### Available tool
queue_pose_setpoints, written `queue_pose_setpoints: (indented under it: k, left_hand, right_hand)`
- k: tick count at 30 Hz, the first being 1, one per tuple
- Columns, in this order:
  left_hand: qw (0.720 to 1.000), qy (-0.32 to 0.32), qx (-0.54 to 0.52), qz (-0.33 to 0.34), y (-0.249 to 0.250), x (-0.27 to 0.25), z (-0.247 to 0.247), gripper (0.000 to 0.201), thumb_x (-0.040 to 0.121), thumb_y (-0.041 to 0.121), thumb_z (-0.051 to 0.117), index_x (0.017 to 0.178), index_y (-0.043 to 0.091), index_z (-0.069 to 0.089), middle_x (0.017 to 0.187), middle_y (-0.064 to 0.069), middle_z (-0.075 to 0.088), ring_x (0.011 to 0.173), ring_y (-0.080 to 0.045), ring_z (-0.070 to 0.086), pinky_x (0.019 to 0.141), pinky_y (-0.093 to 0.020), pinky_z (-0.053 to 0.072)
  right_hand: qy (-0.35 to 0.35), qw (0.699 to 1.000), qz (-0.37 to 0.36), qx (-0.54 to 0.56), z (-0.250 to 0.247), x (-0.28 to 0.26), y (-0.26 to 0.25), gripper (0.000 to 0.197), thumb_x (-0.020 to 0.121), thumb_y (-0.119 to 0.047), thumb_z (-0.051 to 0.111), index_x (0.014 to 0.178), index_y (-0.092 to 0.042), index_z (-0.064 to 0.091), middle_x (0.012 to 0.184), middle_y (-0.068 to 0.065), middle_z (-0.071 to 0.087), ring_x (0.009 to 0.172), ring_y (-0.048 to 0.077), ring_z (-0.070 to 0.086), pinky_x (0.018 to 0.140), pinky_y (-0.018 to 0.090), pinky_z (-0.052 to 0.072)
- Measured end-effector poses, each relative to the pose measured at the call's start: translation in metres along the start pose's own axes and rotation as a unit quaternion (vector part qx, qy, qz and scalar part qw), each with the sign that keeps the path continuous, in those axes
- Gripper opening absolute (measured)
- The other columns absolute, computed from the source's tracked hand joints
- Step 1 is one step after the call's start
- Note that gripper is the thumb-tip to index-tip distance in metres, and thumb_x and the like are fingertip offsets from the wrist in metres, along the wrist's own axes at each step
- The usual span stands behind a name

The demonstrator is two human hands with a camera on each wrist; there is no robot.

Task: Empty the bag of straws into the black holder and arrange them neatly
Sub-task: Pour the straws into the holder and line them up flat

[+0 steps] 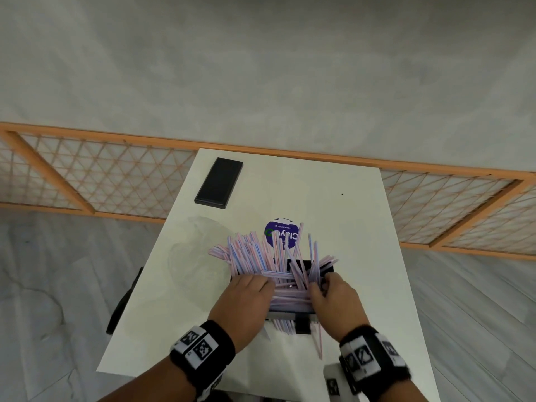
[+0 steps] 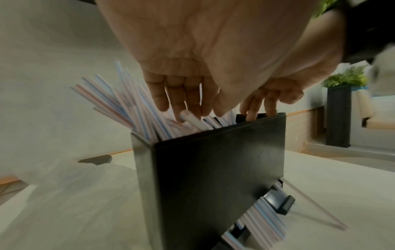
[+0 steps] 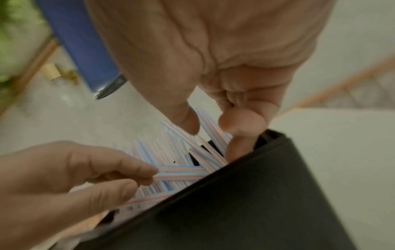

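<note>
The black holder (image 1: 327,266) stands on the white table (image 1: 362,227), stuffed with pink-and-blue striped straws (image 1: 255,250) that fan out untidily up and to the left. My left hand (image 1: 265,281) reaches into the pile from the left and pinches a few straws (image 3: 181,170) lying across the top. My right hand (image 1: 319,285) is at the holder's right end, thumb and curled fingers (image 3: 241,125) around some upright straws. More straws (image 2: 262,218) poke out of the holder's bottom slot. The holder's dark wall (image 2: 213,169) fills the left wrist view.
A clear plastic bag (image 1: 200,256) lies flat left of the holder. The black lid (image 1: 219,182) rests at the far left corner. A blue round container (image 1: 281,232) stands just behind the straws. One loose straw (image 1: 319,340) lies by the table's near edge.
</note>
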State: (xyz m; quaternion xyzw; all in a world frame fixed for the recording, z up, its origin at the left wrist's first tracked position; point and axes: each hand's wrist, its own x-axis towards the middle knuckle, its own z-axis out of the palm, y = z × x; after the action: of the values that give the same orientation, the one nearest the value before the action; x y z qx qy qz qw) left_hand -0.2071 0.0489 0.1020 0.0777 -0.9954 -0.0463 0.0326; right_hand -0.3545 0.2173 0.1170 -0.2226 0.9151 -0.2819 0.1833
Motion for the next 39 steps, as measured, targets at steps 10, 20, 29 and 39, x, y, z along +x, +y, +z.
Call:
queue_pose_setpoints:
  k: [10,20,29,39]
  left_hand:
    - [0.999,-0.027,-0.034,0.011,0.016,0.001,0.020,0.041,0.073,0.017,0.050,0.106,0.015,0.075,0.097,-0.001,0.075,0.088,-0.020,0.072,0.090,-0.035,0.059]
    - [0.996,0.016,-0.072,-0.050,0.010,-0.003,0.019,0.036,0.091,0.031,0.056,0.125,0.022,0.065,0.104,0.006,0.075,0.097,-0.015,0.070,0.097,-0.035,0.052]
    - [0.982,0.041,-0.174,-0.058,0.008,-0.003,0.010,0.045,0.096,0.043,0.045,0.131,0.021,0.064,0.117,0.003,0.073,0.105,-0.017,0.068,0.097,-0.032,0.051]
    - [0.930,0.067,-0.286,-0.220,-0.035,-0.016,-0.012,0.036,0.082,0.061,0.067,0.102,0.031,0.065,0.095,0.013,0.067,0.088,-0.009,0.063,0.076,-0.032,0.053]
  right_hand:
    - [-0.087,0.992,0.016,-0.093,0.026,0.036,-0.011,0.028,0.093,-0.046,0.056,0.106,-0.022,0.057,0.107,0.006,0.069,0.101,0.031,0.065,0.079,0.035,0.050]
    - [-0.024,0.988,-0.152,-0.033,0.012,0.016,-0.013,0.011,0.104,-0.032,0.045,0.104,-0.025,0.053,0.094,-0.007,0.057,0.081,0.017,0.051,0.069,0.033,0.041]
    - [-0.001,0.948,-0.293,-0.127,-0.019,0.010,-0.059,0.025,0.104,-0.031,0.037,0.119,-0.018,0.054,0.104,0.001,0.058,0.091,0.025,0.052,0.073,0.035,0.046]
    - [-0.092,0.908,-0.301,-0.276,0.000,0.004,-0.069,0.036,0.095,-0.010,0.049,0.131,-0.016,0.048,0.119,0.008,0.056,0.107,0.031,0.054,0.079,0.042,0.052]
